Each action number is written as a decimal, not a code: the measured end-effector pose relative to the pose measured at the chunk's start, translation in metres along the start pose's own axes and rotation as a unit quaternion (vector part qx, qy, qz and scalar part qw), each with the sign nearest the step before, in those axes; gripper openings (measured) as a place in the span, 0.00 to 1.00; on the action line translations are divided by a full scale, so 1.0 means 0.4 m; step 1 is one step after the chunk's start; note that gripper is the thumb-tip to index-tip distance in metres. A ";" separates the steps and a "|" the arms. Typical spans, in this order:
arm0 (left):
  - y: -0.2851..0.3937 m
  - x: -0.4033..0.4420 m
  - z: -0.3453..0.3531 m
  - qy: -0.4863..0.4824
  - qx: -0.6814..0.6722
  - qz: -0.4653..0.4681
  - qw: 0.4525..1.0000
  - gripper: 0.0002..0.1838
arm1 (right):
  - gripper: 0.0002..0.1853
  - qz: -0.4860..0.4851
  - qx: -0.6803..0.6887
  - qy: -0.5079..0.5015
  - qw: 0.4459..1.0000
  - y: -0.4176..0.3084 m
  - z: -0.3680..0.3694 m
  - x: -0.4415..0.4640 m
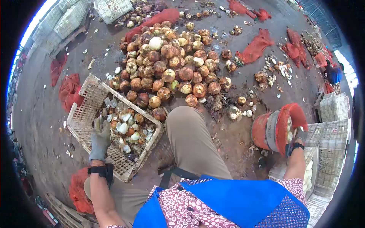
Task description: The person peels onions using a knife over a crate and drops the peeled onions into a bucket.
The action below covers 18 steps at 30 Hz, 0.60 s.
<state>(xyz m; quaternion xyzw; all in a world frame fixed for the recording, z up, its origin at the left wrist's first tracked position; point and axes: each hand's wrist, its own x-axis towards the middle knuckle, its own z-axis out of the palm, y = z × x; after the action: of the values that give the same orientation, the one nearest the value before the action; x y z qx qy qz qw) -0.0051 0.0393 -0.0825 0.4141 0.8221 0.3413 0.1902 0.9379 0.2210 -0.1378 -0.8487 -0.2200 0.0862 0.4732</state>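
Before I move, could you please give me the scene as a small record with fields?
left hand: gloved, over the slatted crate; grip unclear
right hand: gloved, at the mouth of the red bucket; grip partly hidden
crate contents: onion skins and pieces
bucket contents: pale, rounded pieces, partly seen
front: large onion pile on the ground
ground beyond pile, to the right: red net bag, lying crumpled
far right: stacked pale crates

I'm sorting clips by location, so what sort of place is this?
Probably a yard or shed for peeling onions: a big heap of what look like onions lies on the floor, a plastic crate holds peeled-off skins, and red net sacks are strewn about.
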 end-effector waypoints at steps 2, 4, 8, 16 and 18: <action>-0.024 0.003 0.018 -0.013 -0.026 -0.035 0.999 0.22 | 0.25 -0.085 -0.165 -0.078 0.980 0.081 -0.007 0.002; -0.049 0.012 0.027 -0.019 0.046 0.036 0.998 0.22 | 0.18 -0.122 -0.376 -0.072 0.916 0.115 0.025 -0.044; -0.138 0.028 0.039 -0.034 0.035 -0.010 0.999 0.21 | 0.17 -0.039 -0.258 -0.119 0.958 0.091 0.023 -0.061; 0.009 -0.012 0.042 -0.022 -0.009 0.018 1.000 0.23 | 0.19 -0.448 -0.003 -0.155 0.880 -0.331 0.339 -0.585; 0.046 -0.009 0.040 -0.054 -0.003 0.002 0.999 0.24 | 0.19 -0.469 0.061 -0.333 0.815 -0.425 0.473 -0.811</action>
<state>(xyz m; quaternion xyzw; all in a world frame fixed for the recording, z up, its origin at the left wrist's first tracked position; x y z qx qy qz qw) 0.0167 0.0506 -0.0803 0.4333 0.8089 0.3211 0.2344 0.5332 0.2954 -0.1167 -0.5314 -0.7302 0.1444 0.4044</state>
